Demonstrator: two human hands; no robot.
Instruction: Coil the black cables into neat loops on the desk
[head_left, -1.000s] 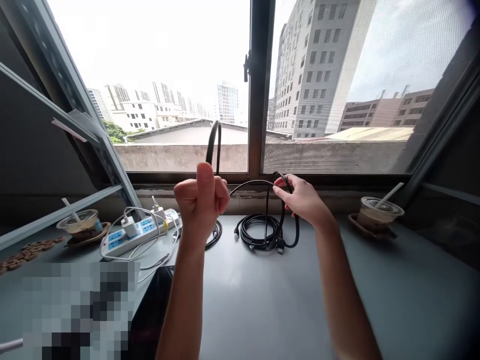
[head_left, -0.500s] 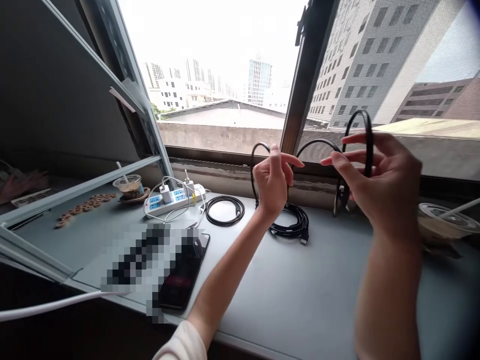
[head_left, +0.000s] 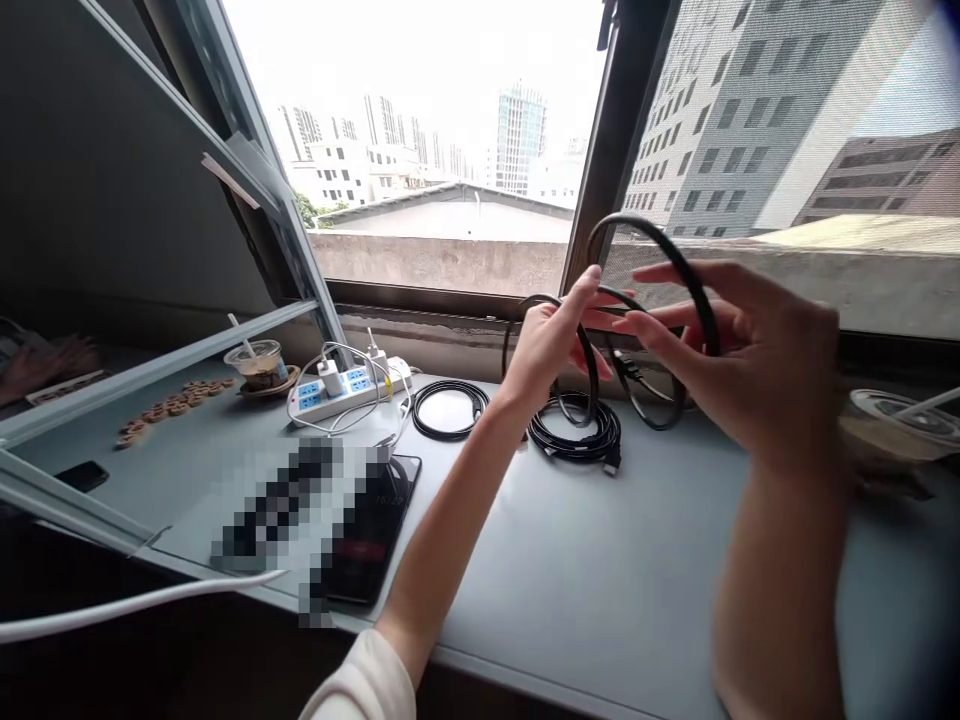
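Note:
Both of my hands are raised above a grey table (head_left: 585,590) by the window, working one black cable (head_left: 679,262). My right hand (head_left: 739,350) has a loop of it draped around the fingers. My left hand (head_left: 551,345) pinches another stretch of the same cable, which curves down beside the wrist. Below the hands lies a black coiled cable (head_left: 574,432) flat on the table. A smaller black coil (head_left: 448,410) rests further left.
A white power strip (head_left: 349,385) with plugged chargers sits at the back left, near an iced drink cup (head_left: 259,365) and several small cookies (head_left: 169,410). A phone (head_left: 367,545) lies near the front edge. Another drink cup (head_left: 896,425) stands at the right.
The view swung left after the first frame. My hands have come closer together and the cable loop around my right hand has grown wider and tilted forward.

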